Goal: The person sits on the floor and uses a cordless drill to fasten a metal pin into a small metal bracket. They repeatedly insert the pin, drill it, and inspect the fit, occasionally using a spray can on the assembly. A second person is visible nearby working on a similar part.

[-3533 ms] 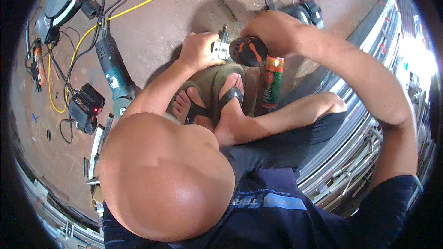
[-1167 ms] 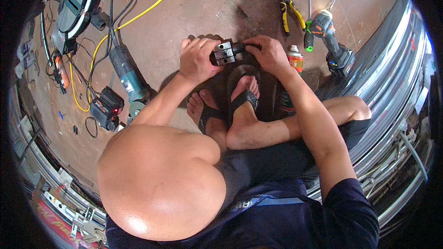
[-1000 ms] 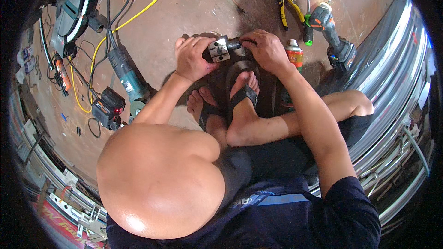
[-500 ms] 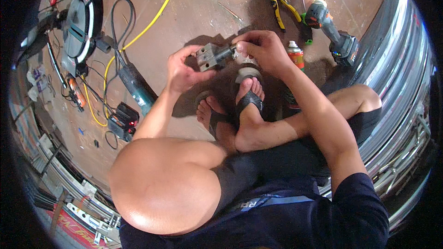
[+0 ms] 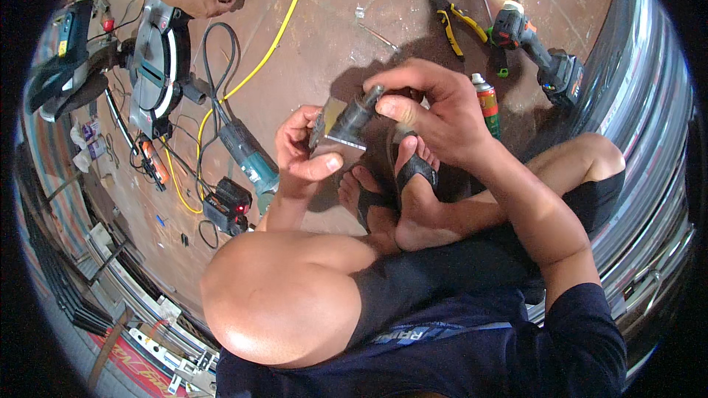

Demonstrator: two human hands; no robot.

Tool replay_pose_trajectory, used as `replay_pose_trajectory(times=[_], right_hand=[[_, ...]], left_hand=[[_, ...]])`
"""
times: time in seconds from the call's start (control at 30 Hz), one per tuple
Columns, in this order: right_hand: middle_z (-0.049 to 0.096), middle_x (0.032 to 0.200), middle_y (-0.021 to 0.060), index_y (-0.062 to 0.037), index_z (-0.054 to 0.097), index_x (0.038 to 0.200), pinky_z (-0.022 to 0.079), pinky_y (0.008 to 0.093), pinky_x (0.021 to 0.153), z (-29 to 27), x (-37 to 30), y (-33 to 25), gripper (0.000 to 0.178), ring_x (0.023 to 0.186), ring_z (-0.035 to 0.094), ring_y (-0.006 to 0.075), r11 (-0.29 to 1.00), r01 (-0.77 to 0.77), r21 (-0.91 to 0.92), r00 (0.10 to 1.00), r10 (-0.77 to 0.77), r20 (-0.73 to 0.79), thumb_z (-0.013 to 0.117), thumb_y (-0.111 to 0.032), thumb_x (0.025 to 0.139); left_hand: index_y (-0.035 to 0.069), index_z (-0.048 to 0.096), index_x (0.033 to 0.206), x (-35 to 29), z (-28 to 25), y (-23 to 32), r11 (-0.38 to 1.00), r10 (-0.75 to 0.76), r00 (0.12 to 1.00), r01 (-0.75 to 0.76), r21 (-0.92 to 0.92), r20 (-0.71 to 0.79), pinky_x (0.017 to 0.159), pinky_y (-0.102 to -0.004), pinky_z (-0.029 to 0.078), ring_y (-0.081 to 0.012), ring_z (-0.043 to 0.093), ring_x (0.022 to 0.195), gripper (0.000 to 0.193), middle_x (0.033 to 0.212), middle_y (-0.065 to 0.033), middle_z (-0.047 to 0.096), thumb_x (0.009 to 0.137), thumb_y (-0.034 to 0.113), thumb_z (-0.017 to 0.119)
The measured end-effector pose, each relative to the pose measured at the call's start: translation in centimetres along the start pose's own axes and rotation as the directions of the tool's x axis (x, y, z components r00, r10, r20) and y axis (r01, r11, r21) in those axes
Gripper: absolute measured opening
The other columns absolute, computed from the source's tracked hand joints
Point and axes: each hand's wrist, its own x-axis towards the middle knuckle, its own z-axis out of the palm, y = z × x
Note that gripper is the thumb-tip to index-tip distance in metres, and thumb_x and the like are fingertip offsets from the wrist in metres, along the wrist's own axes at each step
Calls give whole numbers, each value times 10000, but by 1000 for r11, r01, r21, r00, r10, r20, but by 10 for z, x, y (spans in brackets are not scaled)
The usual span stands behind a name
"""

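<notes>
Above my feet, my left hand [image 5: 301,156] grips a squarish metal block [image 5: 341,146] by its sides, thumb along the near edge. A dark round shaft [image 5: 357,118] sticks out of the block's face and points up and to the right. Its narrower tip is pinched between the thumb and fingers of my right hand [image 5: 439,107]. Whether the shaft is a separate piece from the block I cannot tell. The far side of the block is hidden by my left fingers.
Right of my hands stand a spray can [image 5: 487,107], yellow-handled pliers [image 5: 456,21] and a cordless drill [image 5: 532,48]. Leftward lie an angle grinder [image 5: 247,155], a charger [image 5: 227,206], a yellow cable [image 5: 274,48] and a mitre saw [image 5: 158,66]. Another person's hand [image 5: 206,0] reaches in top left.
The block has tilted, so its shaft now points more upward. My right hand still pinches the shaft's tip. The whole view has shifted, and more of the other person's arm shows.
</notes>
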Motion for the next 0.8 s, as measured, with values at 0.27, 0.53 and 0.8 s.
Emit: replay_pose_trajectory(times=[0.27,0.53,0.8], right_hand=[[804,1040,73,-19,836,1144,580,329,872,7,-10,-2,180,963,729,144,999,-18,-42,998,16,-53,847,-176,1057],[804,1091,31,1,816,1189,565,291,956,12,-10,15,177,1052,708,103,955,-175,240,982,187,-29,811,-148,1093],[813,1159,40,-2,809,1281,573,311,980,22,-15,46,205,1069,701,108,867,-382,321,914,406,-12,761,-124,1123]], left_hand=[[16,655,1295,-6,5,-10,999,48,999,-48,17,8,1063,-394,604,-222,753,1134,710,1271,-122,753,725,240,1014],[47,653,1183,-7,24,3,999,18,990,-11,50,-139,926,-301,557,-127,690,996,677,1140,-32,720,662,158,1070],[-2,788,1153,6,12,26,403,551,818,-437,804,168,856,-362,597,-249,723,955,654,1077,-124,745,593,165,1080]])
